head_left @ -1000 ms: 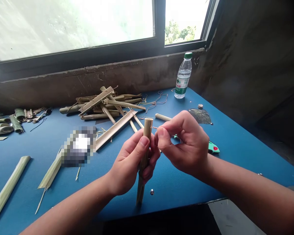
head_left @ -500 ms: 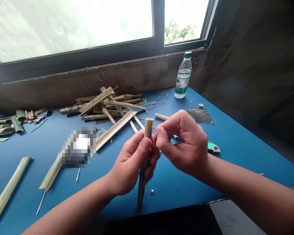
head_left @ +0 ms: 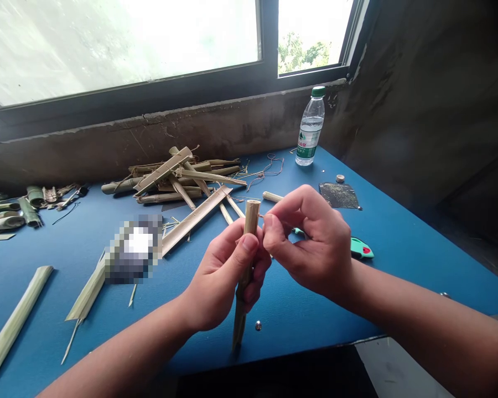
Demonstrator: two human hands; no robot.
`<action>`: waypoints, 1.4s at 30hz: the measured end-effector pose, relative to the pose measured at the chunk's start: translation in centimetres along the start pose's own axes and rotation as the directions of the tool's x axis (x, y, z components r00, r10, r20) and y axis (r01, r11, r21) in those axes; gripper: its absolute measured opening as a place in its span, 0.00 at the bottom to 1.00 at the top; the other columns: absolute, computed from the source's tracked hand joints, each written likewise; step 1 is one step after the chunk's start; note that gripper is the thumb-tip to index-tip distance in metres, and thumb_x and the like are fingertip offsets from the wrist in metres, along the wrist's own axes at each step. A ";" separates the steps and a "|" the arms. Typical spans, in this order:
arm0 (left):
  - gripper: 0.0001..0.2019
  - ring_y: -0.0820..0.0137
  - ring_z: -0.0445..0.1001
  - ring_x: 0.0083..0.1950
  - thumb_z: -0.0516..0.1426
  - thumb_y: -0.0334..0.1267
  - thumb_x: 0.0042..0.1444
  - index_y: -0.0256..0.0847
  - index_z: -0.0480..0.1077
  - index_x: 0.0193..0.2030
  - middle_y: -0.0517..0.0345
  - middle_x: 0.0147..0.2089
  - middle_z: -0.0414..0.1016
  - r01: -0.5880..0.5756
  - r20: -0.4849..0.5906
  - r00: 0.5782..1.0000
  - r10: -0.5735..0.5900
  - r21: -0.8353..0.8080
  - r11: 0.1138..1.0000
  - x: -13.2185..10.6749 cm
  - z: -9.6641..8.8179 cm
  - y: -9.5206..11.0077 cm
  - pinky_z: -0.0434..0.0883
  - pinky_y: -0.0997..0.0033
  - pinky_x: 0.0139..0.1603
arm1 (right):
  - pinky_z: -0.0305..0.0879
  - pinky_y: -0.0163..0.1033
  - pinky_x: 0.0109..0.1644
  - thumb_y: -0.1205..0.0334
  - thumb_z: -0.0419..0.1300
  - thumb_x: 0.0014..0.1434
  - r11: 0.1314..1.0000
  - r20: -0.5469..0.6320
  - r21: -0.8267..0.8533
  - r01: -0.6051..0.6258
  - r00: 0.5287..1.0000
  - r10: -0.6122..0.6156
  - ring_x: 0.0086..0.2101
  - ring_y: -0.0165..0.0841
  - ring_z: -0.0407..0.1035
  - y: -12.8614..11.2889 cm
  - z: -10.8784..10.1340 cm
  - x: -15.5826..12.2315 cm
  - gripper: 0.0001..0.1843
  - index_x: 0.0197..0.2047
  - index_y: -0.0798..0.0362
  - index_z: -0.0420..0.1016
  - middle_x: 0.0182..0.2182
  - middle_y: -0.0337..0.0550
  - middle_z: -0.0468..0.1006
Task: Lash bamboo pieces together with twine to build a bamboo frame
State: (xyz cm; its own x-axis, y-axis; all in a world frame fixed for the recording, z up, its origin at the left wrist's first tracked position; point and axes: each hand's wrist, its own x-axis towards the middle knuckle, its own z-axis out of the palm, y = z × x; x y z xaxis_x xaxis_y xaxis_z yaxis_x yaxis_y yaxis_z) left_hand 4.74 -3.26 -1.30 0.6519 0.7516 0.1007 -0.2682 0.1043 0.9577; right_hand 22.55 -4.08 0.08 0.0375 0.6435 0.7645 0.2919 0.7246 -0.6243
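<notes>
My left hand (head_left: pixel 226 276) is wrapped round a pale bamboo stick (head_left: pixel 250 215) held upright, its pointed lower end resting on the blue table (head_left: pixel 299 309). The thumb presses on the stick's front. My right hand (head_left: pixel 311 243) is closed in a pinch beside the stick's top, thumb and forefinger together on a thin sliver or pin that I cannot make out clearly. The two hands touch at the stick.
A heap of split bamboo strips (head_left: pixel 178 179) lies behind the hands. A water bottle (head_left: pixel 310 128) stands by the window wall. A green utility knife (head_left: pixel 361 249), a dark sheet (head_left: pixel 338 195), green bamboo pieces (head_left: pixel 8 213) and long strips (head_left: pixel 12 326) lie around. A small metal bead (head_left: pixel 257 325) sits near the table edge.
Almost nothing has moved. My right hand has risen slightly and stayed pinched at the stick's top; my left hand keeps the same grip.
</notes>
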 end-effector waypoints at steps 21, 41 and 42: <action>0.14 0.79 0.67 0.20 0.54 0.53 0.76 0.45 0.67 0.47 0.65 0.31 0.69 0.010 -0.014 1.000 -0.010 0.014 1.000 0.1 0.0 0.1 0.70 0.81 0.19 | 0.75 0.36 0.28 0.64 0.65 0.71 0.999 0.009 -0.008 -0.038 0.999 0.038 0.28 0.31 0.80 0.2 0.0 -0.2 0.05 0.41 0.49 0.73 0.31 0.38 0.84; 0.10 0.78 0.63 0.25 0.53 0.46 0.78 0.47 0.72 0.49 0.64 0.31 0.65 -0.156 -0.037 0.986 0.164 0.165 0.974 -0.6 0.0 0.8 0.65 0.79 0.25 | 0.78 0.38 0.32 0.70 0.72 0.64 0.985 0.114 0.172 -0.015 0.993 -0.005 0.31 0.33 0.81 0.3 -0.4 -0.1 0.20 0.58 0.50 0.76 0.36 0.39 0.85; 0.10 0.77 0.63 0.27 0.52 0.45 0.79 0.47 0.73 0.50 0.63 0.31 0.65 -0.209 -0.027 0.975 0.219 0.203 0.957 -0.6 -0.2 0.8 0.64 0.78 0.26 | 0.79 0.39 0.33 0.70 0.72 0.63 0.977 0.120 0.214 -0.014 0.993 -0.012 0.31 0.34 0.81 0.2 -0.4 -0.1 0.24 0.60 0.50 0.75 0.37 0.40 0.85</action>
State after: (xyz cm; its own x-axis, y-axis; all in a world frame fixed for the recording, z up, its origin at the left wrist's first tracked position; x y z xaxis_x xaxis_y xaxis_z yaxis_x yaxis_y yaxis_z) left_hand 4.03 -3.54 -0.67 0.5582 0.7733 0.3007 -0.2488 -0.1897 0.9498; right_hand 23.00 -4.06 -0.02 -0.0814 0.6596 0.7472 0.0805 0.7515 -0.6548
